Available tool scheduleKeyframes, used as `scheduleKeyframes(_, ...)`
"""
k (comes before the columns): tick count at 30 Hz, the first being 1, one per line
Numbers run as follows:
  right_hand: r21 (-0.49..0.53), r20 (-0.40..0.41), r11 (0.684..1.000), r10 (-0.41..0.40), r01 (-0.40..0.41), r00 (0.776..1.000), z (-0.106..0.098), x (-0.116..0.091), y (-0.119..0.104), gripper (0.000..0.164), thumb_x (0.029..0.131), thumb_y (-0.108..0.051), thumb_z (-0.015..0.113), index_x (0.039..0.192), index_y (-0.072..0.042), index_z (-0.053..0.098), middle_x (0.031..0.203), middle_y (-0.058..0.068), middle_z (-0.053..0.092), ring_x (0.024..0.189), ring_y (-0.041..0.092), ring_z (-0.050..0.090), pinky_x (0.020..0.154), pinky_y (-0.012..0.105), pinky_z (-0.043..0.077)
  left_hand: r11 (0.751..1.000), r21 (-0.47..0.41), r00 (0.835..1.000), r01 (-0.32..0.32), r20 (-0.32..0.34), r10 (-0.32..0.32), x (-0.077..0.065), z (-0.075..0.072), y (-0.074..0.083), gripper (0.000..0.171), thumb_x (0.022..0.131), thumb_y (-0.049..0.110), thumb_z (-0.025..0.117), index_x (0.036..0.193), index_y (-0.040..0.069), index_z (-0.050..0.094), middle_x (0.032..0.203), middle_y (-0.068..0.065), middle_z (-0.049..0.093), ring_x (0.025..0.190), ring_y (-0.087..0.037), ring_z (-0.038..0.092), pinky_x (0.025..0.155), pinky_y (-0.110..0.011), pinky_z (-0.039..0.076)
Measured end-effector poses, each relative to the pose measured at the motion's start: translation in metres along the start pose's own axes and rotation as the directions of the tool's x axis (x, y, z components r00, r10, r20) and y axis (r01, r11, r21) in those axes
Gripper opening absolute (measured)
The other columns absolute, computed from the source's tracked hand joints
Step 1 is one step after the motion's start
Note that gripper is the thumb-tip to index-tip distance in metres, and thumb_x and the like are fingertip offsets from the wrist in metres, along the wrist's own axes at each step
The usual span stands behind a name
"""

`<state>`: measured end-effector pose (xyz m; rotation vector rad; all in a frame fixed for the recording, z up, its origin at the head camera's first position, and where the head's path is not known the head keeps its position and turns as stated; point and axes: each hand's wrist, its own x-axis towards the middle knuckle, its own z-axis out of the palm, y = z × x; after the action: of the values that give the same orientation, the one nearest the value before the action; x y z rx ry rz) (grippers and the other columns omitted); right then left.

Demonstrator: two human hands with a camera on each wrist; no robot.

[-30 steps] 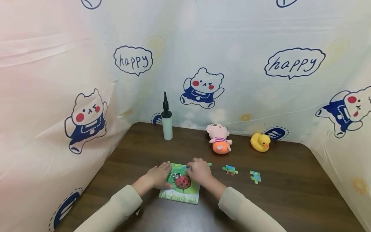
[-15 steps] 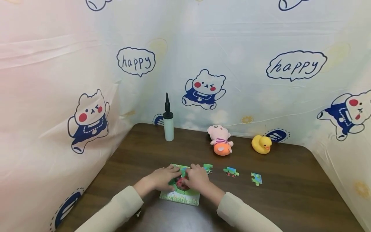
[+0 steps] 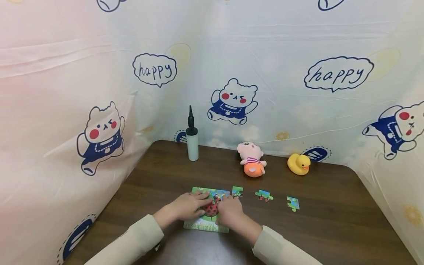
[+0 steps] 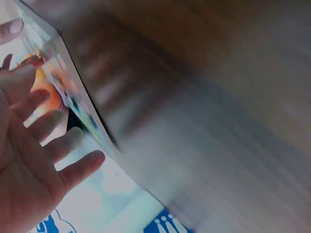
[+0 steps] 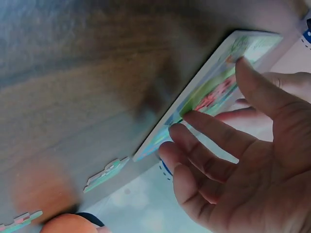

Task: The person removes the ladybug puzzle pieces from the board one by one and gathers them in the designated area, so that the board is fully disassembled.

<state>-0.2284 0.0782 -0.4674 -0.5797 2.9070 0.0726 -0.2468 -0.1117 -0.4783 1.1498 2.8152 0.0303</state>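
Observation:
A jigsaw puzzle board (image 3: pixel 207 226) with a ladybug picture lies on the table. My left hand (image 3: pixel 187 206) is spread over the board's left side, fingers reaching toward the ladybug (image 3: pixel 211 209); in the left wrist view its fingers (image 4: pixel 80 170) are extended and apart. At the board's right side is my right hand (image 3: pixel 230 212). The right wrist view shows its fingertips (image 5: pixel 187 115) right at the picture surface, loosely bent, the thumb (image 5: pixel 257 87) apart and nothing gripped between them. Part of the picture is hidden beneath both hands.
Three loose puzzle pieces lie right of the board: a green one (image 3: pixel 237 191) by its corner, a blue-green one (image 3: pixel 264 195) and another (image 3: pixel 293 203). Behind stand a hand pump (image 3: pixel 193 147), a plush doll (image 3: pixel 252 162) and a yellow rubber duck (image 3: pixel 299 164), near the printed curtain.
My left hand has slid right, further over the board. My right hand has moved from the board's top toward its right edge, uncovering the green piece beside the corner.

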Motion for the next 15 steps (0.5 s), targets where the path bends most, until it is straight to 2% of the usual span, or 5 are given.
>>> scheduleKeyframes(4,0.012,-0.05,1.0,-0.004,0.004,0.999,0.003,0.002,0.002,0.054,0.065,-0.048,0.081,0.103,-0.011,0.071,0.116,0.01,0.062,0.108,0.032,0.056,0.09,0.049,0.044,0.998,0.031,0.999,-0.052,0.006,0.052,0.004,0.004,0.005,0.047,0.096,0.038,0.05,0.141,0.025,0.046,0.147,-0.002,0.04,0.134,-0.029,0.039,0.095,-0.051,0.043)
scheduleKeyframes(7,0.032,-0.1,0.999,-0.004,0.008,0.995,0.007,0.007,0.006,0.048,0.063,-0.048,0.082,0.093,-0.012,0.071,0.1,0.008,0.064,0.094,0.029,0.059,0.078,0.045,0.049,0.997,0.073,0.999,-0.032,0.006,0.031,0.005,0.007,0.006,0.047,0.095,0.041,0.051,0.139,0.024,0.049,0.146,0.001,0.043,0.133,-0.026,0.04,0.094,-0.049,0.043)
scheduleKeyframes(10,0.08,-0.113,0.997,0.006,0.003,0.994,0.009,0.009,0.011,0.042,0.063,-0.047,0.083,0.082,-0.013,0.066,0.087,0.006,0.06,0.083,0.025,0.059,0.069,0.042,0.05,0.994,0.108,1.0,-0.004,-0.001,0.004,0.004,0.008,0.007,0.048,0.094,0.042,0.052,0.137,0.021,0.052,0.144,0.0,0.045,0.132,-0.025,0.042,0.094,-0.048,0.044)
scheduleKeyframes(12,0.126,-0.107,0.992,0.016,-0.002,0.994,0.01,0.01,0.014,0.044,0.063,-0.046,0.083,0.083,-0.013,0.063,0.086,0.006,0.059,0.082,0.025,0.058,0.067,0.042,0.05,0.993,0.121,1.0,0.01,-0.004,-0.009,0.002,0.007,0.007,0.048,0.094,0.042,0.053,0.136,0.019,0.053,0.143,-0.002,0.046,0.131,-0.026,0.042,0.094,-0.048,0.044)
scheduleKeyframes(15,0.163,-0.094,0.987,0.027,-0.011,0.995,0.008,0.009,0.016,0.053,0.063,-0.046,0.084,0.095,-0.009,0.064,0.095,0.009,0.06,0.089,0.027,0.059,0.07,0.044,0.05,0.989,0.148,0.999,0.027,-0.025,-0.023,-0.002,0.006,0.006,0.047,0.093,0.042,0.054,0.132,0.017,0.056,0.139,-0.004,0.051,0.128,-0.027,0.046,0.094,-0.048,0.044)
